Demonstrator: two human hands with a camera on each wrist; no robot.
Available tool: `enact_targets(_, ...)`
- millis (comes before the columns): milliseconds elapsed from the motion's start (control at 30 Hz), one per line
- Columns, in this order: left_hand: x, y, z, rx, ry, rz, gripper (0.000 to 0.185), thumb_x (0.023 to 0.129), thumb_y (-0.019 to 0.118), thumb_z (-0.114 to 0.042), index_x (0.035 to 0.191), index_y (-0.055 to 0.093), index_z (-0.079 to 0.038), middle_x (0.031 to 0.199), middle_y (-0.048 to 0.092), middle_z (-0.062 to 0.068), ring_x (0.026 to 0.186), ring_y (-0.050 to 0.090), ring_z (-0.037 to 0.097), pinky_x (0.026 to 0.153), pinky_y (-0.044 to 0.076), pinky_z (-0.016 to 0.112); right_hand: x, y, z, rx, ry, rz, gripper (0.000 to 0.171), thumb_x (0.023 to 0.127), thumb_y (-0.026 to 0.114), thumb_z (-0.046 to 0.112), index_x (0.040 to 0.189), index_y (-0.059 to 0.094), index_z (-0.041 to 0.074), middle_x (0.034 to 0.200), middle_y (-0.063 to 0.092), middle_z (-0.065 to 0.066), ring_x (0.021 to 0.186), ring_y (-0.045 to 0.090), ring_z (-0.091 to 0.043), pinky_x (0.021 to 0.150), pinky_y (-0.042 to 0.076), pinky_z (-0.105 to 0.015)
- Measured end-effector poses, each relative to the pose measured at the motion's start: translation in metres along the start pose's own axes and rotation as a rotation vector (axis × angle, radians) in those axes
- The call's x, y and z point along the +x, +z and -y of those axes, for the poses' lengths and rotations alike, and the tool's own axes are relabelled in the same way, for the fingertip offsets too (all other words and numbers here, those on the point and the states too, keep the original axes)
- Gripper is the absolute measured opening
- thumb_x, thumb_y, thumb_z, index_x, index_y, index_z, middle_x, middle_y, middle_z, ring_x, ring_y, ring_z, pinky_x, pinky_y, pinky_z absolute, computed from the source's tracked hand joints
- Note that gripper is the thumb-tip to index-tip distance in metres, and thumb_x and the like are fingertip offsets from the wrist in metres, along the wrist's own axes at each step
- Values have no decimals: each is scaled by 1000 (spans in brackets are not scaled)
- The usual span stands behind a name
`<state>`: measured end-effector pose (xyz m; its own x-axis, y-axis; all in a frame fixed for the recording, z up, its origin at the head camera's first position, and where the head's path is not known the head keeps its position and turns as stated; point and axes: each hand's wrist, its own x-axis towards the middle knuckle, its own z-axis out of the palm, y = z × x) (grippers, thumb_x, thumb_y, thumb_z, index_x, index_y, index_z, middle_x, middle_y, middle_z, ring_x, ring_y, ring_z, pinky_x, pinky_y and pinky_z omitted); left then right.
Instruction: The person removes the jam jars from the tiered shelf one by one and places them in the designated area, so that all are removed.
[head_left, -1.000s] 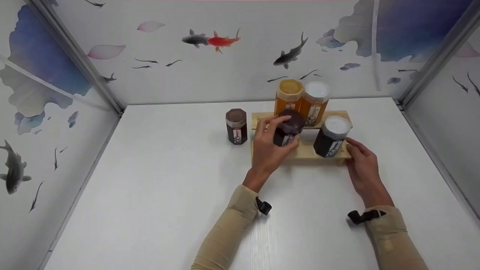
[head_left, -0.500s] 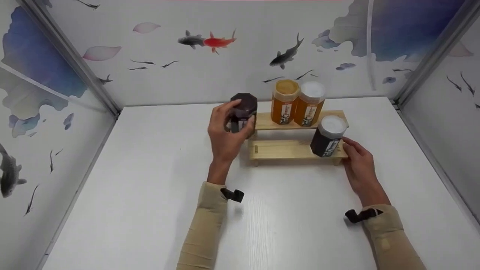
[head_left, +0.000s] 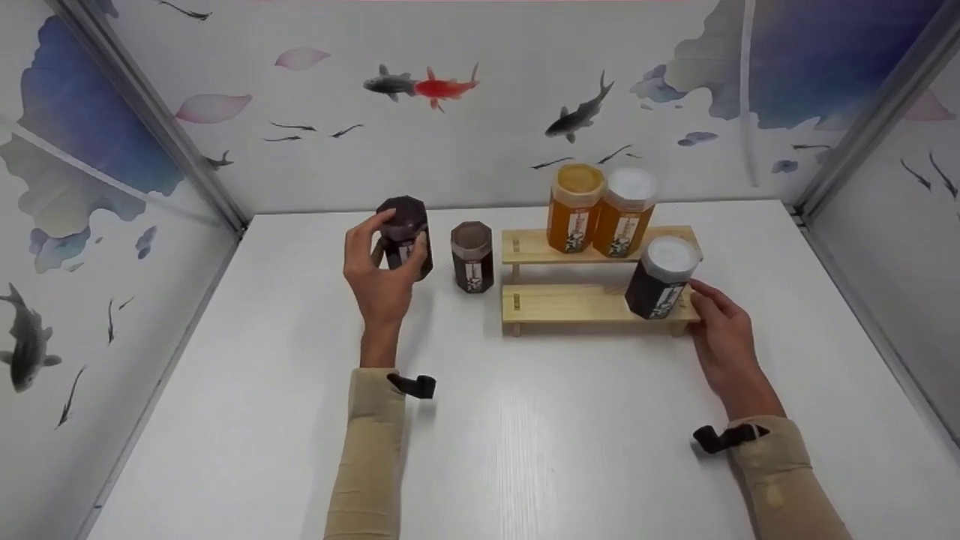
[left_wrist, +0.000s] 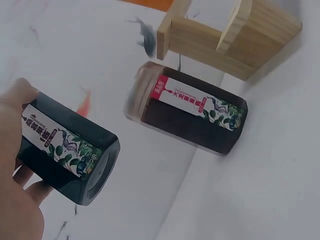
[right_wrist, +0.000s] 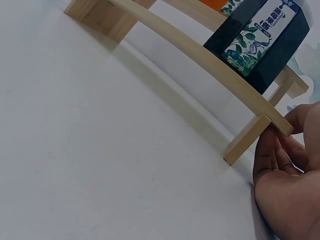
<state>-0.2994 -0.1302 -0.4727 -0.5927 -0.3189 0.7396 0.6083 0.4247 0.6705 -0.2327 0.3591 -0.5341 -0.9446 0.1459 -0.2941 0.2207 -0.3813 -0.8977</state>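
Purple-black in lid and body, the carried jar (head_left: pixel 406 225) is gripped by the left hand (head_left: pixel 381 289), thumb and fingers set around its upper part. It is held just to the left of the standing dark jar (head_left: pixel 472 259), apart from it. Since a second ago it has been carried away from the lower shelf (head_left: pixel 570 302) of the wooden rack (head_left: pixel 532 258) and past the standing jar. Its base is exposed in the left wrist view, so it is judged to be off the counter (head_left: pixel 225 375), with its release not yet made.

By this move, the lower shelf is left with one jar in place, the white-lidded dark jar (head_left: pixel 660 279), at its right end. Beside that jar, the shelf's end is pinched by the right hand (head_left: pixel 726 341), unmoved; the rack is presumably being steadied. On the upper shelf (head_left: pixel 525 244), the yellow-lidded amber jar (head_left: pixel 574 214) and the white-lidded amber jar (head_left: pixel 624 216) are left undisturbed, side by side. Behind everything, the back wall (head_left: pixel 315 169) is decorated with painted fish.
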Motion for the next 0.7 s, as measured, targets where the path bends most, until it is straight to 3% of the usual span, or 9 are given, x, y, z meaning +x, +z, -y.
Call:
enact_targets(100, -8, -1, 7, 10, -60, -19, 50, 87, 92, -11, 134, 74, -12, 131, 66, 14, 127, 65, 26, 100, 62, 57, -1, 0, 0, 9, 8, 4, 59, 108, 68, 35, 162, 49, 19, 166, 41, 5, 158, 36, -13, 121, 43, -21)
enact_targets(367, -29, 7, 18, -12, -201, 78, 50, 87, 90, -3, 134, 72, -1, 135, 66, 21, 130, 64, 35, 105, 59, 60, 2, -1, -1, 51, -14, 19, 58, 107, 70, 31, 159, 50, 15, 153, 49, 7, 151, 44, -10, 106, 54, -15)
enact_targets(533, -38, 9, 41, -31, -242, 139, 49, 88, 90, -7, 134, 72, -8, 138, 65, 15, 136, 63, 30, 109, 58, 52, 2, -1, -1, 52, 2, 8, 61, 107, 70, 32, 161, 48, 16, 155, 48, 7, 155, 41, -12, 113, 50, -18)
enact_targets(700, -39, 11, 51, -56, -267, 199, 50, 93, 87, -14, 139, 70, -15, 143, 64, 9, 143, 59, 24, 122, 49, 45, 2, -2, 1, 25, 6, 14, 62, 108, 68, 35, 163, 46, 17, 161, 45, 6, 158, 37, -14, 121, 43, -21)
